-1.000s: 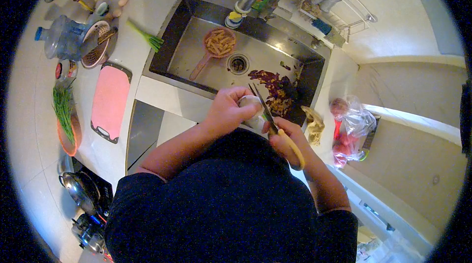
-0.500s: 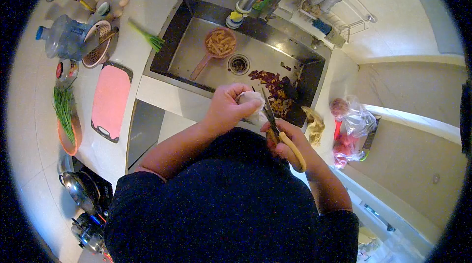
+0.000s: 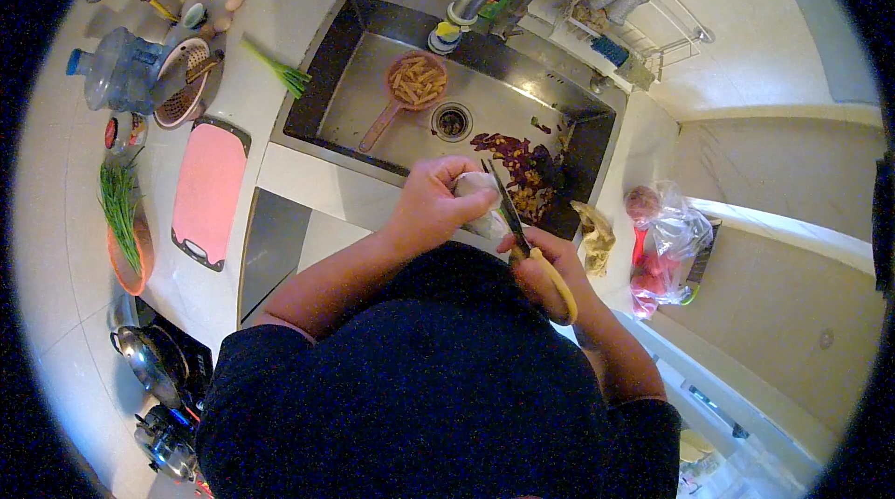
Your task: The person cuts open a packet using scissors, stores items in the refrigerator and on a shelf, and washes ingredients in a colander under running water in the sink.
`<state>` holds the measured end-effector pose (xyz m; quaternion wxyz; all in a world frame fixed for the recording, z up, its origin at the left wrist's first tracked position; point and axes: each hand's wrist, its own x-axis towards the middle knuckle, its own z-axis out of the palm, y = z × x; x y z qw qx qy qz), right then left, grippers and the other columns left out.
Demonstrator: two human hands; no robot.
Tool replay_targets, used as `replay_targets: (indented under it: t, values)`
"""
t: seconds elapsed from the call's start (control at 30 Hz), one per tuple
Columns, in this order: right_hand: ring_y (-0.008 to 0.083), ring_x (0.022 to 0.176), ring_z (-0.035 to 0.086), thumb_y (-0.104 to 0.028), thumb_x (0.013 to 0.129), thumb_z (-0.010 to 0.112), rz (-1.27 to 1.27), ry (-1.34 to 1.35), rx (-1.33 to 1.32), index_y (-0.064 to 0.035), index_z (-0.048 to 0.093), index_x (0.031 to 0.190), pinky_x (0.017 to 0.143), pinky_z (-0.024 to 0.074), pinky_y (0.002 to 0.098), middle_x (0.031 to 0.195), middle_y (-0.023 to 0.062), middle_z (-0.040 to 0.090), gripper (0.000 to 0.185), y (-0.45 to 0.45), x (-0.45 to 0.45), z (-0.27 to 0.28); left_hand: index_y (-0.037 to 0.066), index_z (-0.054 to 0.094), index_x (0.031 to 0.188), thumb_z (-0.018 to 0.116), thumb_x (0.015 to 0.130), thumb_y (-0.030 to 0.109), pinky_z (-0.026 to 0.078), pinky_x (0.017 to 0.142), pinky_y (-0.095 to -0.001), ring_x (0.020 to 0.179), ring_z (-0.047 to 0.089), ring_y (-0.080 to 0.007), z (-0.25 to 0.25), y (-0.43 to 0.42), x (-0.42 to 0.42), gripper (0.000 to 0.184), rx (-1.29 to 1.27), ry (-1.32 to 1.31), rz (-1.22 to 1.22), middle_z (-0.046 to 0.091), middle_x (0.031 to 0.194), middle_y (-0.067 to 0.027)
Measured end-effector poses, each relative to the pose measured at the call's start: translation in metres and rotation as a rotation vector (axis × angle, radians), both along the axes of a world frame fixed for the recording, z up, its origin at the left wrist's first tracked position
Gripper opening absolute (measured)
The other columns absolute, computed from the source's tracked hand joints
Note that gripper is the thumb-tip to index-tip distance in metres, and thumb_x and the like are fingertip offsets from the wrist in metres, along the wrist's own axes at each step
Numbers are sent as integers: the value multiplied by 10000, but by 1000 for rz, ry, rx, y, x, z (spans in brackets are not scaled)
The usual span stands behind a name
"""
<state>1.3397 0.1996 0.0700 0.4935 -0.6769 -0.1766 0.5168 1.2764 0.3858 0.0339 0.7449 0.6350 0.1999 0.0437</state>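
Left hand [image 3: 434, 205] pinches a whitish item [image 3: 477, 186], right hand [image 3: 544, 268] grips the scissors [image 3: 515, 224]: apparently snipping, any next cut needing steady aim.

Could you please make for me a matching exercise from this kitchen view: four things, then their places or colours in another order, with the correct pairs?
Things:
1. Scissors
2. Cutting board
3. Whitish item
4. Long-handled container

Places or colours:
A. Held in the left hand
B. Inside the sink
C. Held in the right hand
D. Pink, with dark ends

Pairs: 1-C, 2-D, 3-A, 4-B
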Motion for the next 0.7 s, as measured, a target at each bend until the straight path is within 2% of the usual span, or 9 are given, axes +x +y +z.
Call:
replay_targets:
  t: [0.07, 0.27, 0.37, 0.57, 0.7]
  values:
    - [96, 661, 440, -413, 706, 624, 29, -20, 106, -61, 525, 954, 592, 372, 240, 713, 6, 492, 442, 4, 3, 2, 21, 574, 694, 630, 686, 144, 406, 505, -216, 578, 490, -48, -3, 0, 0, 136, 33, 2, -18, 549, 626, 1]
    - [116, 645, 417, -494, 672, 634, 94, -63, 98, -71, 486, 979, 563, 348, 243, 705, 11, 446, 543, 9, 5, 2, 20, 570, 694, 629, 686, 139, 400, 495, -215, 570, 489, -51, 0, -4, 1, 133, 39, 5, -26, 542, 619, 3]
    - [137, 679, 435, -474, 697, 615, 136, -115, 69, -59, 476, 973, 606, 368, 258, 744, 30, 463, 517, 10, 6, 6, 21, 572, 700, 629, 689, 133, 402, 498, -211, 568, 490, -51, -4, -4, 0, 126, 28, -18, -20, 544, 623, 2]
    - [177, 763, 455, -418, 743, 564, 48, -97, 52, -45, 477, 974, 722, 379, 293, 794, 76, 481, 447, 6, 2, -2, 26, 573, 711, 623, 700, 117, 403, 501, -209, 573, 488, -45, -3, -6, 2, 105, -62, -20, -14, 551, 637, 3]
    - [157, 715, 452, -407, 718, 594, 94, -91, 16, -53, 468, 996, 653, 386, 282, 756, 59, 472, 467, 8, 4, 2, 26, 573, 710, 629, 696, 119, 403, 502, -210, 573, 489, -46, -5, -4, 2, 109, -63, -10, -40, 553, 638, 2]
